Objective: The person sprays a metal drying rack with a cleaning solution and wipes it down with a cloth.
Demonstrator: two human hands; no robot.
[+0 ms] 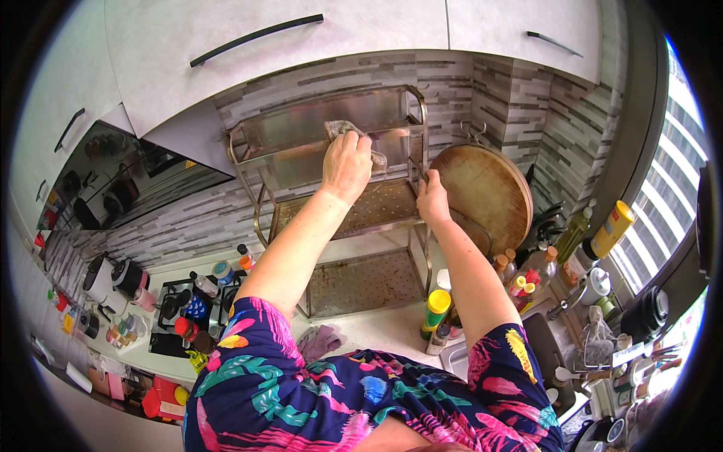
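A three-tier metal rack point(368, 279) stands on the counter against the tiled wall, its perforated shelves marked with brown stains. My left hand point(345, 164) is closed over a grey-brown cloth point(341, 129) at the rack's upper tier. Part of the cloth sticks out on both sides of the fingers. My right hand point(433, 199) grips the right side of the rack's metal frame point(418, 152) around the middle tier. Just right of that hand, a large round wooden cutting board point(486, 192) leans upright by the wall.
A purple cloth point(320, 342) lies on the counter below the rack. Bottles and a yellow-lidded green container point(435, 311) crowd the right side, near the sink point(545, 350). Several jars stand over the gas hob point(169, 294) at left. Wall cabinets point(373, 28) overhang the rack.
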